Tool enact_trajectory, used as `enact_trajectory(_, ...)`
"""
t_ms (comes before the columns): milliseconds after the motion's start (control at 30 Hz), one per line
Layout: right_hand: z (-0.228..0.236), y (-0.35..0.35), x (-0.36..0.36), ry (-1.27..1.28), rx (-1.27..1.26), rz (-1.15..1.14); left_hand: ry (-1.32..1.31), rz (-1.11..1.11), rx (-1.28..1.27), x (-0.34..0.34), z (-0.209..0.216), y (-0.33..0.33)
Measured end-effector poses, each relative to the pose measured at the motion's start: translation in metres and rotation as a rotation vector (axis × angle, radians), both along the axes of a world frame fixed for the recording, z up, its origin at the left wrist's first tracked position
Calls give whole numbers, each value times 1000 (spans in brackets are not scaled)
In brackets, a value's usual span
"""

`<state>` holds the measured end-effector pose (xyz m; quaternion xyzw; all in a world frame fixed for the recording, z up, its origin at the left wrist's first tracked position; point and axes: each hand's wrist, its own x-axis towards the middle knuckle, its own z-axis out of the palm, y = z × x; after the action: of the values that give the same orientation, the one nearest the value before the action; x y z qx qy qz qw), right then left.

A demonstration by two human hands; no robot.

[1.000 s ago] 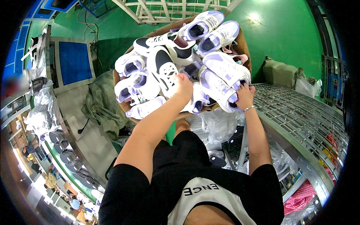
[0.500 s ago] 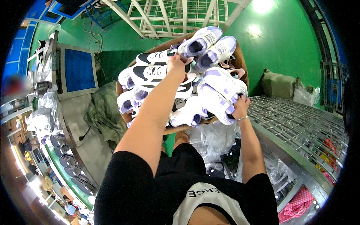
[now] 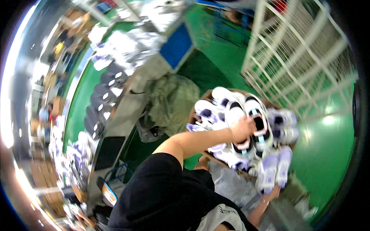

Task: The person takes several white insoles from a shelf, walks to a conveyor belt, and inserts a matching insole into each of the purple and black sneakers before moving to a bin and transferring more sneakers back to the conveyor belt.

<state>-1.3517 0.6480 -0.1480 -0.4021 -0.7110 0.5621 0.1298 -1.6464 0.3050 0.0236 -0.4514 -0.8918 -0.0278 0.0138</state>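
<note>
A cardboard box, heaped with white sneakers, is in front of me. My left hand is closed round the pink-lined heel openings of a pair of black-and-white sneakers, toes pointing away from me, on top of the heap. At the box's near right side, my right hand grips the lower end of a pair of white-and-lavender sneakers; its fingers are partly hidden behind them. Another white-and-lavender pair lies along the right side of the box.
Beyond the box stands a white wire-mesh cage. Green cloth sacking lies to its left, beside a grey bench. Clear plastic bags are below the box. Black shoe-shaped pieces line a green surface farther left.
My view has swung left, so the box and cage appear farther right and more workbenches show. Both hands keep their sneakers; the black-and-white pair now points away from me.
</note>
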Motion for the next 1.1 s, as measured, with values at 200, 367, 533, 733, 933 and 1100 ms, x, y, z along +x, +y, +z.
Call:
enact_trajectory(200,67,-101,-82,14,511,397,140,155,264,67,76,-122)
enact_trajectory(367,144,-250,-163,145,200,616,213,355,360,127,123,-256)
enact_trajectory(533,197,-404,-185,222,-26,828,418,547,256,197,159,-407)
enact_trajectory(733,253,-583,-183,251,-215,1027,592,796,139,286,193,-590)
enact_trajectory(933,304,-707,-194,309,-426,1155,745,1007,-211,348,221,-714)
enact_trajectory(1100,340,-801,-208,334,-612,1246,659,1112,-386,370,241,-774)
